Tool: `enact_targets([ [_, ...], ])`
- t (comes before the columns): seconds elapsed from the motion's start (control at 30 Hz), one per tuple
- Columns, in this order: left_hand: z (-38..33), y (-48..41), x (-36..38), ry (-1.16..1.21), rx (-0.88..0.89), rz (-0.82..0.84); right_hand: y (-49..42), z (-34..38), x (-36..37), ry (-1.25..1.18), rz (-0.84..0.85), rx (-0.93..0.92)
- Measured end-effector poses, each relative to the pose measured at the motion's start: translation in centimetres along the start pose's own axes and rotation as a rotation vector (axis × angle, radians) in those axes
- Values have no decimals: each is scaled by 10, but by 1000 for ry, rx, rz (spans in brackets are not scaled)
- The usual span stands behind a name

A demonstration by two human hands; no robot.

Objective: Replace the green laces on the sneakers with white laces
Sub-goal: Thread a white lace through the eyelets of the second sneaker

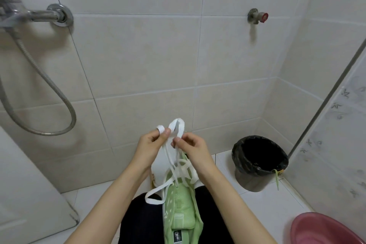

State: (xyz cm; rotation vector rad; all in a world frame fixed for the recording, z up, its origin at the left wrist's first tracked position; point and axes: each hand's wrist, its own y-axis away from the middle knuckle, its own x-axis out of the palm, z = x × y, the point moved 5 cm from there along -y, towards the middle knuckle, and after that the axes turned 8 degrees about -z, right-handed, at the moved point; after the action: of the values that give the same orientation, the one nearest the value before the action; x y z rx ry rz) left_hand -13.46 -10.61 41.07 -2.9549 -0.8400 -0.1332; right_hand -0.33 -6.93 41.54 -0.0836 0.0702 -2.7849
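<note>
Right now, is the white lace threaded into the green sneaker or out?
Threaded in: the flat white lace crisscrosses the pale green mesh sneaker; left hand and right hand pinch its loops.

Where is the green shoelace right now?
In the head view, the thin green shoelace hangs over the near rim of the round black-lined waste bin, on the tiled floor at the person's right, in the corner.

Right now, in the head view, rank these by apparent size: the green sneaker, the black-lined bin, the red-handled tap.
1. green sneaker, though it is nearest the camera, so its lead over the bin is unsure
2. black-lined bin
3. red-handled tap, clearly smallest
</note>
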Motion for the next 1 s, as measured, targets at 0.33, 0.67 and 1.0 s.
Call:
enact_targets([
  [0.33, 0, -13, -12, 167, -127, -2, -16, 14, -23, 3, -87, -62],
  [0.67, -7, -10, -7, 65, -100, 70, -31, 39, -13, 467, 89, -148],
  [1.0, -8, -9, -1, -25, -31, 92, -18, 18, -6, 580, 76, -237],
])
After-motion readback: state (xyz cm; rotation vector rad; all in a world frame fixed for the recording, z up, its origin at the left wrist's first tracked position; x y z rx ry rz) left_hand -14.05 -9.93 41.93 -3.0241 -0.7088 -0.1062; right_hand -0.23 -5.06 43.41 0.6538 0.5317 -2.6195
